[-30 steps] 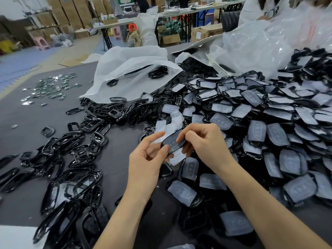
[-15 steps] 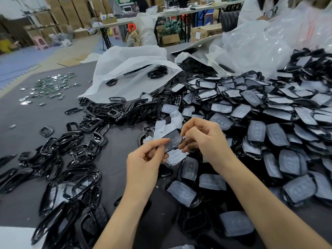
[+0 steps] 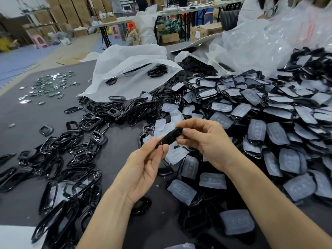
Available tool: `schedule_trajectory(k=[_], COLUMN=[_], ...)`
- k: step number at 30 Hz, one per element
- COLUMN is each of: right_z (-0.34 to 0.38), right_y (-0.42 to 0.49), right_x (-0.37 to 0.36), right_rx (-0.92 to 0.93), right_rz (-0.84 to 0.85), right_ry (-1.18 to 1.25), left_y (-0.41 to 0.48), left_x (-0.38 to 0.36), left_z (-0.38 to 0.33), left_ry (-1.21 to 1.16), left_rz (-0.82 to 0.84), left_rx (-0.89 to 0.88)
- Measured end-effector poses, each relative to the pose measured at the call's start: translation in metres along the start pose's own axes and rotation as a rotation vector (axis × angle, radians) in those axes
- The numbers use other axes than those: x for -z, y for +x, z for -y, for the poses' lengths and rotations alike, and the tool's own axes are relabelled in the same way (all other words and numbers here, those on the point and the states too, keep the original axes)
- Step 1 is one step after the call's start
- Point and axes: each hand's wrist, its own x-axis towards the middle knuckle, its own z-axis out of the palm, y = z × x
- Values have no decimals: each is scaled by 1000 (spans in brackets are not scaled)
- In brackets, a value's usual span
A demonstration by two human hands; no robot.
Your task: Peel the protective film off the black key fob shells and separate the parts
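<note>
1. At the far left, small shiny metal pieces (image 3: 50, 85) lie scattered on the dark grey table (image 3: 27, 112).
2. Nearer, a loose spread of glossy black frames (image 3: 71, 159) covers the table's left side, and a white bag (image 3: 129, 69) lies open behind it.
3. The left hand (image 3: 142, 168) is raised palm-up, its thumb and fingertips pinching the lower-left end of a black key fob shell (image 3: 168, 138).
4. The shell is held above the table between both hands, tilted up to the right; it is blurred.
5. Peeled film pieces (image 3: 177, 155) lie on the table just behind and below it.
6. The right hand (image 3: 208, 142) pinches the shell's upper-right end with curled fingers.
7. To the right, a big heap of film-covered shells (image 3: 269, 119) rises toward clear plastic bags (image 3: 260, 44).
</note>
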Motion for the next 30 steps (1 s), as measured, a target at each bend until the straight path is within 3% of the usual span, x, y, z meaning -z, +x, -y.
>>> schedule_trajectory(k=[12, 19, 21, 23, 24, 27, 30], right_z=[4, 6, 6, 5, 5, -4, -15], right_y=[-1, -1, -3, -8, -11, -24, -32], right_x=[-1, -3, -5, -9, -14, -38, -55], right_rx=[-104, -58, 75, 360, 531, 898, 1065], right_rz=[-1, -91, -244, -415, -454, -407, -312], right_ry=[276, 93, -314, -744, -847, -913, -912], left_y=[4, 9, 10, 8, 6, 2, -1], left_x=[2, 6, 6, 4, 2, 0, -2], left_z=[11, 18, 24, 28, 30, 31, 29], left_ry=[170, 375, 483, 567, 598, 737, 1001], left_rz=[39, 40, 17, -14, -43, -165, -331], left_rx=[-97, -335, -406, -461, -482, -589, -757])
